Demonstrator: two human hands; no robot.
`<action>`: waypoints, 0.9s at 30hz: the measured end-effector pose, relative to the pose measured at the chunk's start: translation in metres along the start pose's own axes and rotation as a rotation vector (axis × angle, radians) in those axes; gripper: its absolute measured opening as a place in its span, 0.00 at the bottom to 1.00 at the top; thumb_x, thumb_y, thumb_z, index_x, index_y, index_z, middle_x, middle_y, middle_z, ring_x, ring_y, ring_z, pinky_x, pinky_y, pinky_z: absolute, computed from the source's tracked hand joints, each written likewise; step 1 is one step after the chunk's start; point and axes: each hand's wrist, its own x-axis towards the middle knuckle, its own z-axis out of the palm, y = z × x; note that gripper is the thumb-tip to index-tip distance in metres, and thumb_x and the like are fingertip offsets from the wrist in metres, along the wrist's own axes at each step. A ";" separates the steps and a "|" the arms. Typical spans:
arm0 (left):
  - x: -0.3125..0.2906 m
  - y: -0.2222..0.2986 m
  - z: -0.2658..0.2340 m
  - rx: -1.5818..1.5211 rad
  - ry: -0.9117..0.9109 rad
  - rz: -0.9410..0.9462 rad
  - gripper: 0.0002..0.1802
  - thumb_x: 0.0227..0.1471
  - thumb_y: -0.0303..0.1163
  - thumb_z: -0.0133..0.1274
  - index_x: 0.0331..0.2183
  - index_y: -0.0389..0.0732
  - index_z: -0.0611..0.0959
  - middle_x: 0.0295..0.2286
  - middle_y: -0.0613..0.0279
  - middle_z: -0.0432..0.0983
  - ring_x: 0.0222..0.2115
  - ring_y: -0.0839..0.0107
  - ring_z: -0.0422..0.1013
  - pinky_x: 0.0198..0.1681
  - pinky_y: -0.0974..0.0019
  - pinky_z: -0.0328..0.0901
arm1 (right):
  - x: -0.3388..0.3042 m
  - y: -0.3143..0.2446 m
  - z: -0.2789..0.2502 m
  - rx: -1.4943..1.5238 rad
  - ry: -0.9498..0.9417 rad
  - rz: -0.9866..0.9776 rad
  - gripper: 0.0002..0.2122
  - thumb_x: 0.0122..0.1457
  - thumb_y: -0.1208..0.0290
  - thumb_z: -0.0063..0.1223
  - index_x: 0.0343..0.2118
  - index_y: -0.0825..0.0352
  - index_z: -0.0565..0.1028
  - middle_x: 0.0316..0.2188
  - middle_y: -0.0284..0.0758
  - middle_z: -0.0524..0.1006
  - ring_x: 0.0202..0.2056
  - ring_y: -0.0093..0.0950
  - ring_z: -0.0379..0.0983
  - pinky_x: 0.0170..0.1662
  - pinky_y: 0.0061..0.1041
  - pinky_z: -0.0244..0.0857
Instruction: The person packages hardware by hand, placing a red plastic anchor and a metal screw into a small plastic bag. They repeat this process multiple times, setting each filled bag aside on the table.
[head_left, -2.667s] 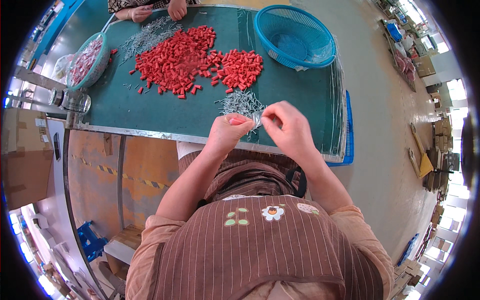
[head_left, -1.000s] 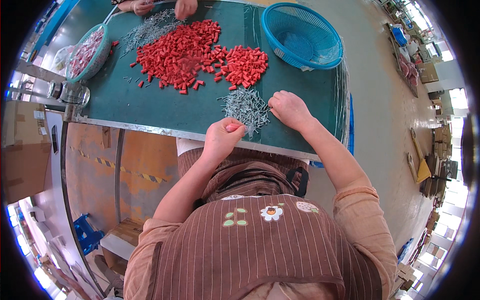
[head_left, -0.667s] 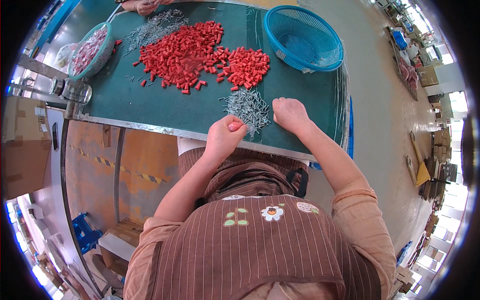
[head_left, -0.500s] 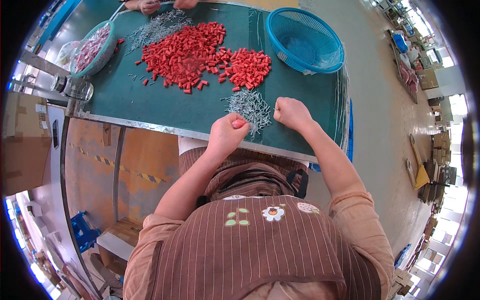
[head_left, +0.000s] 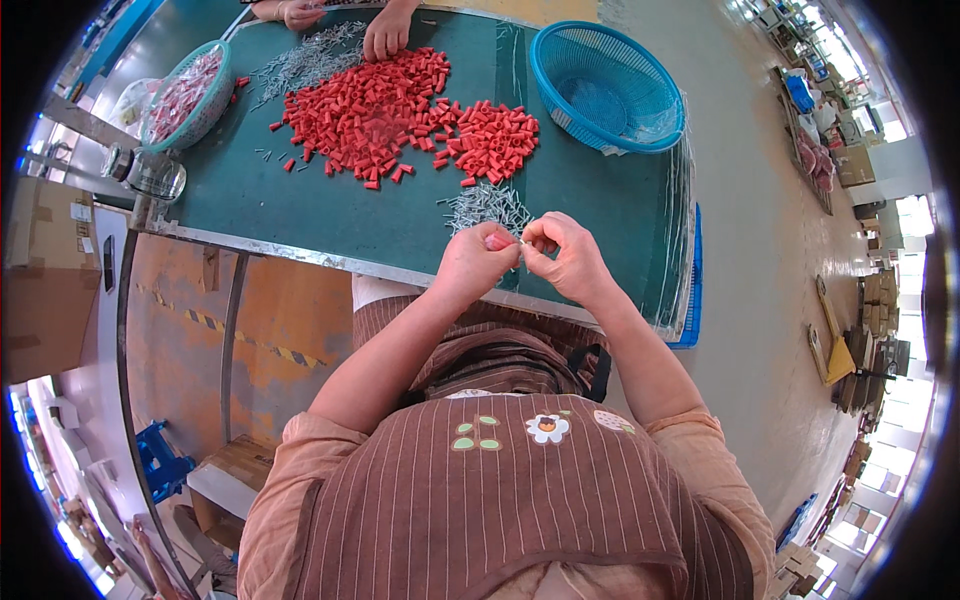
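Just above the table's near edge, my two hands meet at the fingertips. My left hand (head_left: 473,266) is closed around a small red sleeve (head_left: 497,242), whose surface looks pale and shiny, perhaps from clear plastic over it. Thumb and forefinger of my right hand (head_left: 568,257) pinch together right beside it; what is between them is too small to make out. Behind my hands lies a pile of small silvery screws or pins (head_left: 488,206). A smaller heap of red sleeves (head_left: 497,138) sits beyond that, touching a larger red heap (head_left: 355,115).
At the far right of the green table (head_left: 290,212) stands a blue plastic basket (head_left: 655,135). A pale green basket (head_left: 203,118) of wrapped red pieces and a glass jar (head_left: 160,178) are at the left. Another person's hand (head_left: 387,32) reaches in near more metal pins (head_left: 310,62).
My right hand has moved left and met my left hand, which shifted slightly right. The other person's hand has come forward to the edge of the large red heap.
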 end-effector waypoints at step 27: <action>0.004 0.003 0.004 -0.030 0.033 -0.028 0.07 0.44 0.31 0.56 0.25 0.36 0.80 0.19 0.69 0.75 0.20 0.84 0.64 0.24 0.75 0.61 | -0.001 -0.019 -0.011 -0.293 0.026 -0.057 0.07 0.48 0.71 0.56 0.31 0.65 0.78 0.28 0.36 0.74 0.36 0.35 0.70 0.40 0.31 0.64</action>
